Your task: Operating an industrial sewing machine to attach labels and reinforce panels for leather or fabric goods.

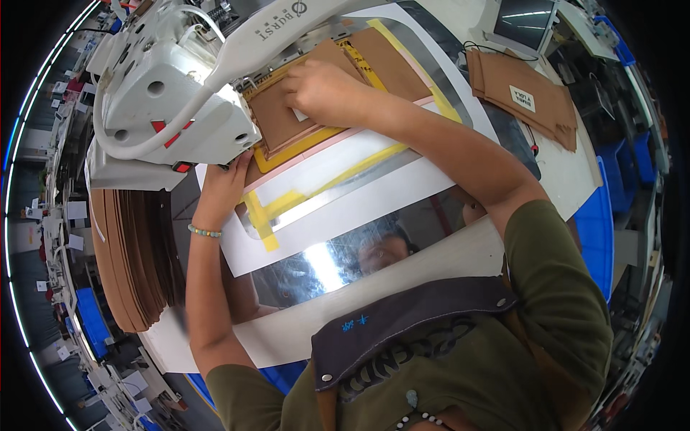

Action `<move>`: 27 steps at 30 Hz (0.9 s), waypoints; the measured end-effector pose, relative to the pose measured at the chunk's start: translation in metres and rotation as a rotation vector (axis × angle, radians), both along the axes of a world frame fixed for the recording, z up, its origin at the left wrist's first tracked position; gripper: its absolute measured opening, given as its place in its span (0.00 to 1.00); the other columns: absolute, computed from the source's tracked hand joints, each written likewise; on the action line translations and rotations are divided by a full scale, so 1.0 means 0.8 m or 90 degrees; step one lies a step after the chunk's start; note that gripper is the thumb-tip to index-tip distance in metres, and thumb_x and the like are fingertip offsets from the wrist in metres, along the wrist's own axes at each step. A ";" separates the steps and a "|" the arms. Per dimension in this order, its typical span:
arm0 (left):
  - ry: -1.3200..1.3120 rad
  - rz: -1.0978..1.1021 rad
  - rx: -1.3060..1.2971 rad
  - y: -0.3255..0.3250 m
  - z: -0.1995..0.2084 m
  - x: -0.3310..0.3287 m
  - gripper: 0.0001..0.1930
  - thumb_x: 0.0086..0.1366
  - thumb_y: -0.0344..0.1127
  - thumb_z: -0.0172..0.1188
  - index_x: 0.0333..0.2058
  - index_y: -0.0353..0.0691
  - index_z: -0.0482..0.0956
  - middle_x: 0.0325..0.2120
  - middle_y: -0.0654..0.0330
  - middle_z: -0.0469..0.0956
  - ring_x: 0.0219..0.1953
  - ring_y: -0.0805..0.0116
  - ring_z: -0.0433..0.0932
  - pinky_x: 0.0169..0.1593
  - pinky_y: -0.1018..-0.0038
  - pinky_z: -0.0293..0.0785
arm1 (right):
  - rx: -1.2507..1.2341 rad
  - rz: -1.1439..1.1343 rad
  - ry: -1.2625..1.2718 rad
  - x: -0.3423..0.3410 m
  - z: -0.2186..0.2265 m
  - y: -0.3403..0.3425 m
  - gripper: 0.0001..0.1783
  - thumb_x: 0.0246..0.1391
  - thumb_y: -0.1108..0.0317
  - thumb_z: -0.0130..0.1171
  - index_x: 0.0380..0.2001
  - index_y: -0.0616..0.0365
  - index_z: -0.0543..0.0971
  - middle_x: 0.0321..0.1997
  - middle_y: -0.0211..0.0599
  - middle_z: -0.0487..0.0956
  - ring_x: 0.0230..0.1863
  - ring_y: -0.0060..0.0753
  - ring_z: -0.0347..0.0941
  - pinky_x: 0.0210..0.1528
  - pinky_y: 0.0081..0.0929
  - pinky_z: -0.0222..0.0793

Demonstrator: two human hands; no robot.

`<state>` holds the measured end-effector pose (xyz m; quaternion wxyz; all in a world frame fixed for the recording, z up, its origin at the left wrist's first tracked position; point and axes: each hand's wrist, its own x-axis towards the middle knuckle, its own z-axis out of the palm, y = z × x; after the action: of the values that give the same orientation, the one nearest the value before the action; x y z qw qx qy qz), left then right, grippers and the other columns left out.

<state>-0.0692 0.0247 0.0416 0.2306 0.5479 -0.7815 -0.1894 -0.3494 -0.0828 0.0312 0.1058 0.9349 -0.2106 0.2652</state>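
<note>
A brown panel (pixel 277 129) lies in a yellow-edged frame (pixel 287 152) beside the white sewing machine head (pixel 176 100). Over the panel, my right hand (pixel 327 92) is closed, its fingers bent down onto the brown surface next to a small white label (pixel 300 115). Whatever those fingertips hold is hidden. My left hand (pixel 223 188) rests at the frame's near left corner, against the machine's lower edge. Its fingertips go partly out of sight under the machine. Beneath the frame is a white template sheet (pixel 338 208) with yellow tape strips (pixel 352 172).
Brown panels (pixel 521 97) with a white label lie stacked at the right. At the left, a thick pile of brown pieces (pixel 126 258) hangs by the machine. A shiny metal plate (pixel 338 255) borders the template's near side. A monitor (pixel 525 18) stands far right, blue bins (pixel 600 230) below.
</note>
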 end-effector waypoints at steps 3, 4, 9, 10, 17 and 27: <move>0.025 -0.081 -0.014 -0.014 -0.005 -0.007 0.22 0.82 0.35 0.55 0.70 0.40 0.75 0.72 0.57 0.73 0.74 0.54 0.69 0.78 0.62 0.60 | -0.019 -0.002 0.008 0.005 0.002 0.006 0.08 0.50 0.68 0.66 0.34 0.53 0.90 0.45 0.29 0.85 0.54 0.35 0.79 0.55 0.35 0.73; -0.014 -0.097 -0.016 -0.018 -0.007 -0.008 0.23 0.82 0.35 0.55 0.72 0.42 0.74 0.75 0.62 0.71 0.76 0.59 0.67 0.80 0.63 0.57 | -0.016 -0.008 0.006 0.004 -0.002 0.004 0.08 0.50 0.68 0.66 0.34 0.53 0.90 0.45 0.29 0.85 0.54 0.35 0.79 0.55 0.35 0.73; -0.054 -0.121 -0.074 -0.029 -0.015 -0.004 0.23 0.82 0.33 0.54 0.72 0.43 0.74 0.75 0.63 0.71 0.76 0.59 0.67 0.80 0.62 0.56 | 0.011 0.078 -0.074 0.004 -0.007 0.007 0.16 0.56 0.67 0.64 0.47 0.49 0.90 0.52 0.31 0.84 0.58 0.36 0.77 0.59 0.38 0.72; -0.046 -0.121 -0.070 -0.029 -0.015 -0.005 0.23 0.82 0.32 0.53 0.72 0.44 0.74 0.75 0.62 0.71 0.76 0.60 0.66 0.80 0.62 0.55 | 0.014 0.076 -0.076 0.005 -0.007 0.014 0.16 0.56 0.67 0.64 0.47 0.49 0.90 0.52 0.31 0.84 0.58 0.36 0.77 0.59 0.38 0.72; -0.046 -0.126 -0.073 -0.033 -0.013 -0.008 0.23 0.81 0.31 0.54 0.72 0.42 0.74 0.74 0.62 0.71 0.75 0.60 0.68 0.80 0.61 0.55 | 0.179 0.181 0.025 0.004 -0.009 0.026 0.22 0.61 0.72 0.60 0.58 0.45 0.87 0.57 0.33 0.82 0.63 0.38 0.76 0.64 0.42 0.70; 0.176 0.122 -0.023 -0.064 -0.100 0.141 0.21 0.68 0.21 0.64 0.60 0.30 0.80 0.54 0.48 0.84 0.55 0.51 0.83 0.59 0.63 0.79 | 0.221 0.200 0.028 0.008 -0.004 0.030 0.24 0.58 0.76 0.60 0.57 0.45 0.88 0.60 0.35 0.81 0.64 0.41 0.75 0.65 0.43 0.70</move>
<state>0.0439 -0.0263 -0.0384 0.3630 0.5846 -0.6894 -0.2262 -0.3428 -0.0588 0.0276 -0.0946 0.9660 -0.1025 0.2178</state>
